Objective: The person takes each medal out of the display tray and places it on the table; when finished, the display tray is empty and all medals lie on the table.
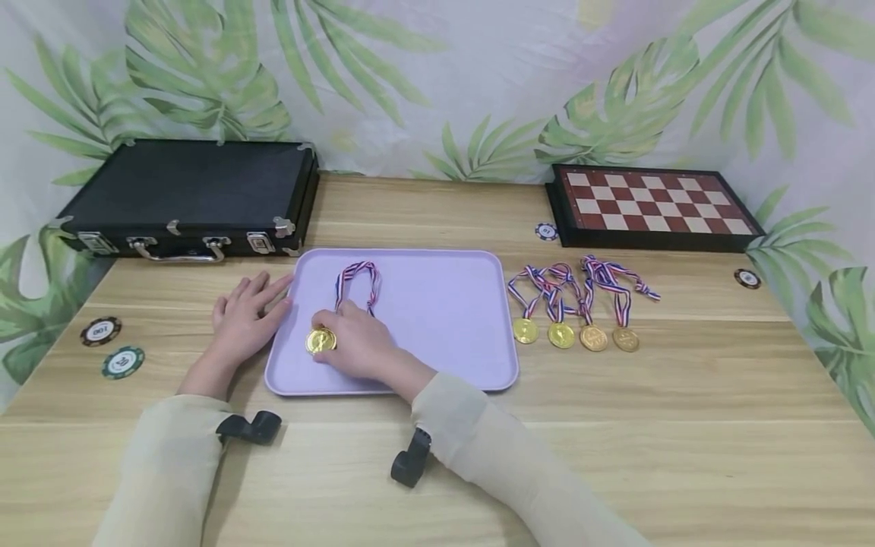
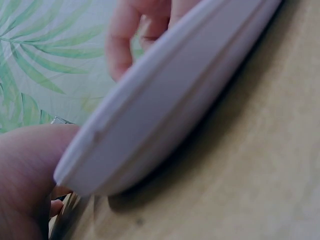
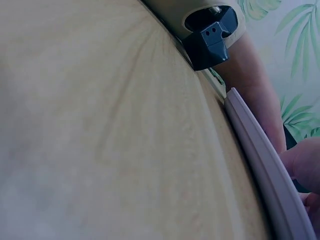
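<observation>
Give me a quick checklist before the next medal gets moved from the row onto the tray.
1. Medal on tray: lies inside the lavender tray, ribbon too. Ok.
2. Right hand: fingers on that medal, not yet free. Not ok.
3. Left hand: rests flat at the tray's left rim, steadying it. Ok.
4. Row of four medals: on the table right of the tray, but the ribbons overlap. Not ok.
5. Free space on tray: right half bare. Ok.
6. Whether the right hand's fingers pinch the medal or only press it: cannot tell.
</observation>
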Demonstrator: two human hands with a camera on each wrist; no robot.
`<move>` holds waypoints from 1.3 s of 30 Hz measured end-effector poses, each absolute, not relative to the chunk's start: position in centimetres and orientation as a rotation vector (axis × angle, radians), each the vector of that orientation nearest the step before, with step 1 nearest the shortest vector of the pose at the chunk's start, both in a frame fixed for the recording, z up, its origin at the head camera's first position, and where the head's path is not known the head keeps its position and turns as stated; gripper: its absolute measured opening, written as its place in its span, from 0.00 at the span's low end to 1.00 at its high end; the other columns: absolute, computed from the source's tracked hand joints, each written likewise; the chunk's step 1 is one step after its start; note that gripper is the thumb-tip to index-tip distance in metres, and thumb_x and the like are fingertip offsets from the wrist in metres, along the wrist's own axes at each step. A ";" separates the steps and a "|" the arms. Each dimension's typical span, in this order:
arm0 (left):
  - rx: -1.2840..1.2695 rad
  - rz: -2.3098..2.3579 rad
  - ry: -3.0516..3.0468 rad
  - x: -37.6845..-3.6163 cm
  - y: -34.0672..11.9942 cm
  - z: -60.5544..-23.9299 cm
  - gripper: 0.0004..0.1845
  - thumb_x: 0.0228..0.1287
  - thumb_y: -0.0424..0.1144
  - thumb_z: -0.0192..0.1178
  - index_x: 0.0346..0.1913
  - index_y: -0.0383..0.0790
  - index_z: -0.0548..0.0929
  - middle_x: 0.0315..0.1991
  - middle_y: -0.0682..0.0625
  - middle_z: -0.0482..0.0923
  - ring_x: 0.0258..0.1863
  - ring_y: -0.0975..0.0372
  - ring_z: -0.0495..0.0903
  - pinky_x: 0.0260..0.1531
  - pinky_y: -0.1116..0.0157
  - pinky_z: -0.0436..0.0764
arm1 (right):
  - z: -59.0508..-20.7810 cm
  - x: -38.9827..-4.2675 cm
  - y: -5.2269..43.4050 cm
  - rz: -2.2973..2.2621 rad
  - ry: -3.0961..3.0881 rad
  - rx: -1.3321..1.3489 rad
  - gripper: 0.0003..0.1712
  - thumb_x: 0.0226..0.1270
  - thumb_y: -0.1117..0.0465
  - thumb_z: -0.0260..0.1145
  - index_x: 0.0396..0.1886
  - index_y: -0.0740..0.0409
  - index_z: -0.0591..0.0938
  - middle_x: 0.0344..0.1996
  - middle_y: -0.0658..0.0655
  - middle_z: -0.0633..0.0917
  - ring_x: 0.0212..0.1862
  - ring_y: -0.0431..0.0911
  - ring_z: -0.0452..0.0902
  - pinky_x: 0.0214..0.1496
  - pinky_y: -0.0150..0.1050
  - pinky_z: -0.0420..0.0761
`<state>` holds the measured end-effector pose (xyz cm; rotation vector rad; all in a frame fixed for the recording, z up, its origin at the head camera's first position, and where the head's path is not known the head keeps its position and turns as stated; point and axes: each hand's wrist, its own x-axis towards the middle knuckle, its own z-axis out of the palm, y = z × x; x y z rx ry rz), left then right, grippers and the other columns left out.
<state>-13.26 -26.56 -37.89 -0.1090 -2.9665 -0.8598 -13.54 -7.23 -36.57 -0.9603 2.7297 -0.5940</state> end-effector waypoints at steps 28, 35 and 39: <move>-0.109 -0.871 -2.967 -13.4 -26.4 -38.0 0.26 0.64 0.51 0.39 0.62 0.43 0.62 0.63 0.33 0.47 0.61 0.41 0.39 0.50 0.41 0.32 | -26.3 -12.6 16.6 -1.915 2.234 -1.128 0.30 0.44 0.84 0.60 0.51 0.72 0.68 0.25 0.58 0.76 0.21 0.42 0.69 0.19 0.29 0.71; -0.106 -0.878 -2.963 -13.4 -26.4 -38.0 0.26 0.63 0.50 0.40 0.62 0.43 0.62 0.63 0.33 0.48 0.61 0.41 0.39 0.50 0.41 0.32 | -23.3 -10.2 23.1 -2.280 2.110 -1.025 0.29 0.45 0.85 0.57 0.52 0.79 0.64 0.29 0.64 0.78 0.26 0.46 0.75 0.26 0.29 0.75; -0.101 -0.875 -2.964 -13.3 -26.5 -37.9 0.26 0.64 0.51 0.40 0.62 0.43 0.62 0.62 0.33 0.48 0.61 0.41 0.39 0.50 0.41 0.32 | -22.5 -9.8 26.1 -2.542 1.929 -1.007 0.28 0.45 0.88 0.54 0.50 0.85 0.61 0.29 0.69 0.77 0.24 0.49 0.73 0.25 0.31 0.75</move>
